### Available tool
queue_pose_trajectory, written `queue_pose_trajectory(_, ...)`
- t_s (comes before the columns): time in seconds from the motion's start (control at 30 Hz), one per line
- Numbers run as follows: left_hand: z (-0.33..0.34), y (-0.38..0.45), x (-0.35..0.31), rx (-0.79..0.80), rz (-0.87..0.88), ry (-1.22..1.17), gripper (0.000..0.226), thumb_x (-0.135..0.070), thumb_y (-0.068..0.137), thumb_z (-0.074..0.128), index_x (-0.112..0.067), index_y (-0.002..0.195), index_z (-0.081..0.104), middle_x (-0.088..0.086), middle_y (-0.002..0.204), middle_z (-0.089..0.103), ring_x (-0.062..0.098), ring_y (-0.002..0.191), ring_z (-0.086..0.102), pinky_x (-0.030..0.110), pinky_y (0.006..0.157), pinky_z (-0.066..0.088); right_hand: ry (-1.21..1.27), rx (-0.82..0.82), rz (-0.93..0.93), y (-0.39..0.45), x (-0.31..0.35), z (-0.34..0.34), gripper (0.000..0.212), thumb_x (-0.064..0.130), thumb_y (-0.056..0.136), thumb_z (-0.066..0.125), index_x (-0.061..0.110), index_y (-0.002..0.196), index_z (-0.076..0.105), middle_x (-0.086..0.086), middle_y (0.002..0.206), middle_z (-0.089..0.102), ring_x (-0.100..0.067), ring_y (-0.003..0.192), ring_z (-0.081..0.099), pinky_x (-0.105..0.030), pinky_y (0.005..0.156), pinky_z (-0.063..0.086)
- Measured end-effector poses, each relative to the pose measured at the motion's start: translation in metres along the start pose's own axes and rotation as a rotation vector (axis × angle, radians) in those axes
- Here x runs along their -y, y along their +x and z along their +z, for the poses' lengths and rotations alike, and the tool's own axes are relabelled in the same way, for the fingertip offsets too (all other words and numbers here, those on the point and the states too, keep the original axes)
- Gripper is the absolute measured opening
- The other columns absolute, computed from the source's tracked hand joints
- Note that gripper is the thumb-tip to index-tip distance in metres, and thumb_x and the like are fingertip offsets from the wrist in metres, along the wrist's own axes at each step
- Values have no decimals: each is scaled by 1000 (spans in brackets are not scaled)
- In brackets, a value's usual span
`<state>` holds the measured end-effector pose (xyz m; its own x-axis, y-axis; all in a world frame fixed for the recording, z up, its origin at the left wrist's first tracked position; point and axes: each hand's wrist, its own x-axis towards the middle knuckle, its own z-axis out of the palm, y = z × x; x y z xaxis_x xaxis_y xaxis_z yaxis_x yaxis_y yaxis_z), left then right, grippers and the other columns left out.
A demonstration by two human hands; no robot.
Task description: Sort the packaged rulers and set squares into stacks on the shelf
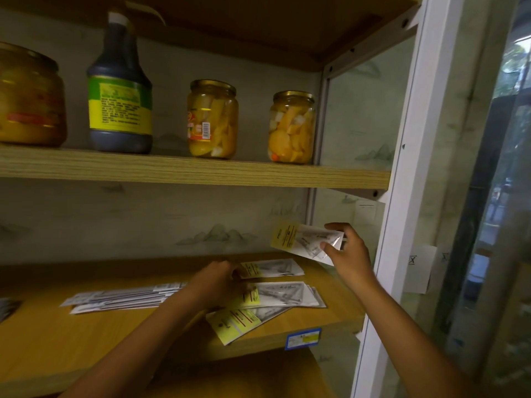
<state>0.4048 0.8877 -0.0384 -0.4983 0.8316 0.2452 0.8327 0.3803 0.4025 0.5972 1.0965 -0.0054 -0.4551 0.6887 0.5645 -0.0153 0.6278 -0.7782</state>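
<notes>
- The right hand (346, 251) pinches one packaged set square (306, 242) by its right end, thumb under and fingers over, and holds it in the air above the wooden shelf (86, 334), tilted, with the yellow header card to the left.
- The left hand (217, 278) lies with curled fingers on the yellow card of the set-square stack (283, 294) on the shelf; whether it really grips a packet I cannot tell, because the hand is blurred.
- Behind that stack, nearer the back of the shelf, lies a single set-square packet (273, 268); at the front edge of the shelf another packet (244, 321) lies askew, with one corner over the edge.
- Left of the set-square stack on the same shelf lies a flat stack of packaged rulers (115, 297), long, narrow and transparent.
- The yellow cards carry dark print and a red line, but the writing is too small to read.
- On the front edge of the shelf, below the stack, sticks a blue and yellow price tag (303, 338); its text is not readable.
- On the board above the shelf stand a dark sauce bottle (119, 90) with a green and yellow label, two glass jars of yellow fruit (212, 119) (291, 127) with gold lids, and a wide jar (28, 96) at the far left.
- The left fruit jar shows a barcode sticker.
</notes>
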Motion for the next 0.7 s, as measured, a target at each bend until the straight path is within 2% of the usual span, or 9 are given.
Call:
queue_pose_trajectory(0.07, -10, 2, 5, -27, 14, 43, 35, -38, 85, 70, -20, 115, 63, -3, 106, 65, 10, 89, 59, 20, 72, 47, 12, 41, 39, 1, -2, -1, 36, 8, 90, 69, 20, 122, 59, 0, 106, 62, -16, 89, 67, -17, 60, 54)
queue_pose_trajectory(0.1, -15, 3, 8, -40, 16, 69, 33, -33, 85, 71, -21, 114, 63, -3, 104, 64, 11, 89, 59, 19, 71, 47, 33, 69, 63, 1, -3, 0, 34, 9, 90, 69, 21, 121, 60, 0, 105, 64, -18, 91, 68, -22, 66, 57)
queue_pose_trajectory(0.2, -29, 6, 17, -99, 5, 129, 33, -28, 84, 70, -25, 116, 60, 1, 116, 66, 20, 106, 63, 32, 87, 52, 125, 149, 122, -3, -5, 2, 27, 9, 89, 70, 25, 110, 64, 2, 103, 69, -17, 93, 69, -34, 77, 60)
queue_pose_trajectory(0.27, -34, 5, 19, -172, 8, 249, 37, -34, 87, 67, -24, 121, 58, 2, 125, 62, 22, 112, 60, 33, 89, 51, 184, 222, 156, -5, -4, 5, 26, 6, 89, 70, 24, 107, 66, -3, 106, 72, -20, 95, 71, -31, 74, 59)
queue_pose_trajectory(0.4, -36, 7, 17, -254, -19, 298, 50, -41, 87, 65, -20, 131, 52, 6, 132, 58, 26, 118, 56, 35, 92, 49, 284, 420, 226, -11, 3, 10, 27, 2, 88, 69, 14, 112, 68, -8, 107, 74, -21, 93, 73, -33, 80, 60)
queue_pose_trajectory(0.47, -35, 7, 17, -259, -16, 314, 49, -40, 88, 65, -21, 131, 52, 6, 133, 57, 27, 120, 55, 35, 94, 49, 232, 491, 225, -14, 5, 12, 27, 4, 88, 70, 14, 113, 67, -6, 106, 75, -19, 93, 74, -32, 79, 60)
queue_pose_trajectory(0.6, -31, 7, 17, -268, -6, 287, 30, -32, 89, 64, -28, 118, 58, 0, 123, 61, 21, 110, 59, 32, 87, 52, 74, 578, 190, -15, 0, 14, 26, 6, 86, 73, 15, 110, 68, -3, 107, 74, -15, 94, 73, -30, 78, 60)
queue_pose_trajectory(0.7, -28, 8, 16, -273, -16, 295, 30, -32, 88, 65, -28, 117, 59, -1, 121, 62, 21, 108, 60, 32, 85, 53, -99, 631, 125, -13, -4, 15, 25, 12, 84, 76, 19, 108, 70, 5, 109, 71, -11, 96, 71, -28, 79, 60)
